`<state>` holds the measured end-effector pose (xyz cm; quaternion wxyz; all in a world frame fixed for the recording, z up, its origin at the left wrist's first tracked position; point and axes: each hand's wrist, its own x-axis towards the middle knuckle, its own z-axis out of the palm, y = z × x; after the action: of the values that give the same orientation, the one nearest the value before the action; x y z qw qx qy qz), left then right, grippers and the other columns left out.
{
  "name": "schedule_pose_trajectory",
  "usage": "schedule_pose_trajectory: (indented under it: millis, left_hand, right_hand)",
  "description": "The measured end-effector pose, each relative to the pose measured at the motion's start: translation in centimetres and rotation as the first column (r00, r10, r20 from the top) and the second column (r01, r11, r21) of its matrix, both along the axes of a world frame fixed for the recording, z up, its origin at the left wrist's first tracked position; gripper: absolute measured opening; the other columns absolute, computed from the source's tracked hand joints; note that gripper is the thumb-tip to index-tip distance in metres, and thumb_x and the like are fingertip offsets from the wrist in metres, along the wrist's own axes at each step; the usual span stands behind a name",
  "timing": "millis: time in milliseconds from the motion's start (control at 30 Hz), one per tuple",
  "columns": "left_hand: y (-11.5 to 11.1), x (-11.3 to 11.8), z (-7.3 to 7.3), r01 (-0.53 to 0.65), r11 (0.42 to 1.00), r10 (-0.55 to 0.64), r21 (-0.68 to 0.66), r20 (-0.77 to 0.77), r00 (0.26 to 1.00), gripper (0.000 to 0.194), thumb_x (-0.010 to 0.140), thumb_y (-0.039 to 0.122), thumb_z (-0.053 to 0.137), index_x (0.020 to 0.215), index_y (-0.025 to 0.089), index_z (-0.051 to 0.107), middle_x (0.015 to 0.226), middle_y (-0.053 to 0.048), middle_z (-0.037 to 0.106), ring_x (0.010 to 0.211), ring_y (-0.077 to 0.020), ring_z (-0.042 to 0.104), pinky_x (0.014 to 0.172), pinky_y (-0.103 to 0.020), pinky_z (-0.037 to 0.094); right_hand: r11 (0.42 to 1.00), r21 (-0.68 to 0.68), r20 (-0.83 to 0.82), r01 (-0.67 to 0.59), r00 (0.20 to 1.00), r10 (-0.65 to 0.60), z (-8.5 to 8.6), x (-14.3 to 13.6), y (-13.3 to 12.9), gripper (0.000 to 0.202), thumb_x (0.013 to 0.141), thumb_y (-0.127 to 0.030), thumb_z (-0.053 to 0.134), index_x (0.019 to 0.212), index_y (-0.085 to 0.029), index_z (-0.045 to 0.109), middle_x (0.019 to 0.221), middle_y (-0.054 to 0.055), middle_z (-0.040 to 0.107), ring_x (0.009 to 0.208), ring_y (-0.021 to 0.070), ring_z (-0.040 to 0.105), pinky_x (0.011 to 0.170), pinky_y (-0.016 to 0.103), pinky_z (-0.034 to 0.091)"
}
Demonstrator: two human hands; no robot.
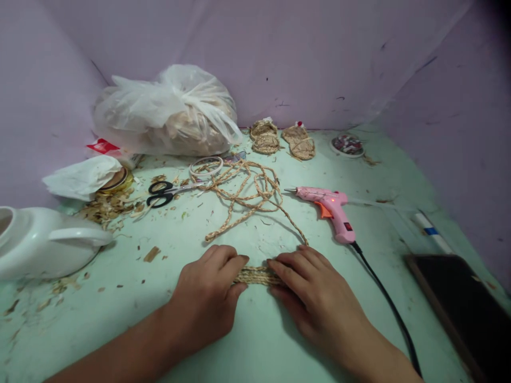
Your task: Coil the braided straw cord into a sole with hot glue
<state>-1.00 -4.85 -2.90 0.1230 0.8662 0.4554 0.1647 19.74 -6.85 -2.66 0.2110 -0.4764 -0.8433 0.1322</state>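
Note:
A small flat piece of woven rope (257, 275), made of several rows of braided straw side by side, lies on the table in front of me. My left hand (213, 290) pinches its left end between thumb and fingers, and my right hand (309, 290) grips its right end. Both ends are hidden under my fingers. From beside my right fingertips a braided straw cord (255, 202) runs up into a loose tangle on the table. To the right of that tangle rests a pink glue gun (329, 205), its nozzle pointing left and a small orange light glowing.
Black-handled scissors (162, 194) lie left of the cord, near a roll of tape (206, 166). Two small woven slippers (299, 142), a dish of beads (347, 144) and a stuffed plastic bag (171, 111) stand at the back. A white jug (51, 244) lies left; a dark phone (459, 303) lies right.

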Motion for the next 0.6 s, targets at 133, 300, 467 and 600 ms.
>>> schedule_pose_trajectory:
  millis: [133, 300, 467, 600]
  left_hand:
    - [0.02, -0.22, 0.13, 0.025, 1.0, -0.026, -0.018, -0.025, 0.999, 0.017, 0.082, 0.016, 0.046, 0.095, 0.021, 0.057, 0.091, -0.006, 0.059, 0.081, -0.02, 0.057, 0.065, -0.032, 0.048]
    - [0.18, -0.44, -0.08, 0.069, 0.997, -0.069, -0.021, -0.011, 0.998, 0.02, 0.085, 0.019, 0.043, 0.099, 0.018, 0.057, 0.087, -0.006, 0.058, 0.079, -0.0198, 0.054, 0.063, -0.032, 0.046]
    - [0.37, -0.2, -0.06, 0.121, 0.989, -0.126, -0.086, -0.058, 0.99, 0.021, 0.084, 0.014, 0.039, 0.091, 0.016, 0.058, 0.085, -0.007, 0.054, 0.078, -0.0205, 0.05, 0.063, -0.033, 0.044]
    - [0.31, 0.37, 0.59, 0.094, 0.983, -0.113, -0.156, -0.117, 0.987, 0.022, 0.079, 0.01, 0.041, 0.092, 0.018, 0.057, 0.085, -0.007, 0.053, 0.079, -0.0211, 0.049, 0.066, -0.036, 0.044]
  right_hand:
    - [0.999, 0.048, 0.004, -0.006, 1.0, 0.006, -0.17, 0.04, -0.04, 0.024, 0.084, -0.012, 0.051, 0.106, -0.016, 0.062, 0.094, 0.009, 0.066, 0.085, 0.0223, 0.056, 0.089, 0.048, 0.042]
    - [0.997, 0.08, 0.012, -0.018, 1.0, 0.017, -0.54, 0.19, 0.01, 0.027, 0.081, -0.007, 0.053, 0.105, -0.015, 0.063, 0.094, 0.008, 0.067, 0.084, 0.0217, 0.057, 0.092, 0.048, 0.04]
    - [0.997, 0.075, -0.041, 0.024, 0.999, -0.021, -0.36, -0.08, 0.04, 0.022, 0.083, -0.008, 0.05, 0.1, -0.014, 0.064, 0.09, 0.008, 0.067, 0.081, 0.0213, 0.056, 0.081, 0.043, 0.046]
    - [0.998, 0.006, -0.049, 0.063, 0.997, -0.062, -0.23, -0.31, -0.05, 0.021, 0.085, -0.012, 0.048, 0.099, -0.015, 0.064, 0.091, 0.009, 0.066, 0.08, 0.0209, 0.055, 0.07, 0.036, 0.048]
